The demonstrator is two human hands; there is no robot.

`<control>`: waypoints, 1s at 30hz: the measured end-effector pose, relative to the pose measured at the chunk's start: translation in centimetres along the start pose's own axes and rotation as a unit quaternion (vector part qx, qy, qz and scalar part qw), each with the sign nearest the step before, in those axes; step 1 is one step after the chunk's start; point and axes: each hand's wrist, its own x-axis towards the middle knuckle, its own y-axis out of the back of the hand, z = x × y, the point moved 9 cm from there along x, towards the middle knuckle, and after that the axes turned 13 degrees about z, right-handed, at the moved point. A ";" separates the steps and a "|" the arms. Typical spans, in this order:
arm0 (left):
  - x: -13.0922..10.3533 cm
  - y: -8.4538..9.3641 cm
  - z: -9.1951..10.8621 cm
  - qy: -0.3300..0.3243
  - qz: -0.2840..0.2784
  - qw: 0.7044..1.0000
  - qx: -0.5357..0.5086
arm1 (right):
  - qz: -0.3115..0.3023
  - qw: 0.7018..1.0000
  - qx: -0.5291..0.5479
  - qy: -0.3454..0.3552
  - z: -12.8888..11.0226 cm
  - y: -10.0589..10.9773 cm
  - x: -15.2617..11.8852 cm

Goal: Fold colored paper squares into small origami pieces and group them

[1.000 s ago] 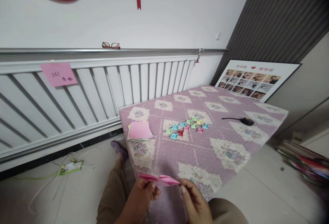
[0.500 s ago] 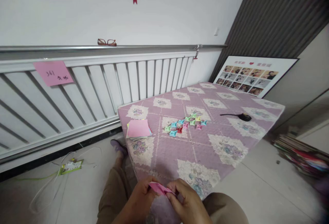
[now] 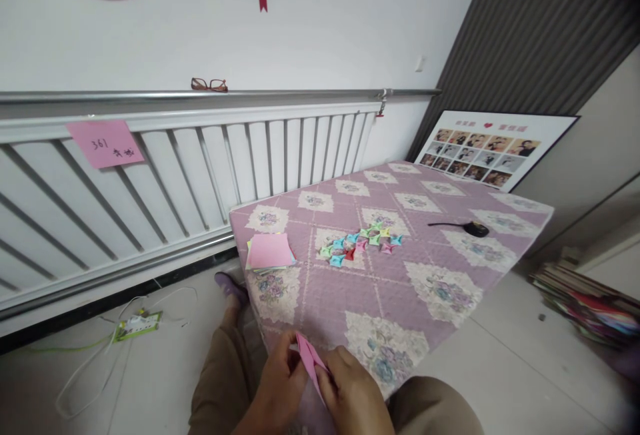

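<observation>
A folded sheet of pink paper (image 3: 311, 358) is held between my two hands above the near edge of the cloth-covered table. The fingers of my left hand (image 3: 284, 378) pinch its left side near the top. My right hand (image 3: 354, 388) grips the lower right side, with its thumb and fingertips pressed to the folds. Farther back lie several small folded paper pieces (image 3: 361, 244) in green, blue, pink, red and yellow. Left of them is a stack of square paper sheets (image 3: 270, 251), a pink one on top.
A purple floral tablecloth (image 3: 345, 295) covers the table. At its right lies a black round object with a thin tail (image 3: 475, 228). A white radiator (image 3: 290, 152) runs behind, with glasses (image 3: 209, 84) on the pipe above. A power strip (image 3: 139, 324) and cables lie on the floor at left.
The pink paper has turned from a flatter slant to a steeper one. My left fingers have shifted up along its edge, and my right hand has closed further around its lower part.
</observation>
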 end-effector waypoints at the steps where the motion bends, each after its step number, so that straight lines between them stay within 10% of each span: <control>1: -0.1 0.0 0.1 -0.003 0.002 1.000 0.000 | 0.007 1.000 -0.011 0.010 -0.1 0.0 0.0; 9: -1.3 -1.2 -1.5 0.079 -0.064 0.983 -0.151 | 0.036 0.996 -0.068 0.046 0.3 -0.1 -0.5; 30: 2.3 -2.0 -2.3 -0.068 0.044 0.974 0.209 | 0.096 0.995 -0.007 -0.038 2.5 -0.9 -1.1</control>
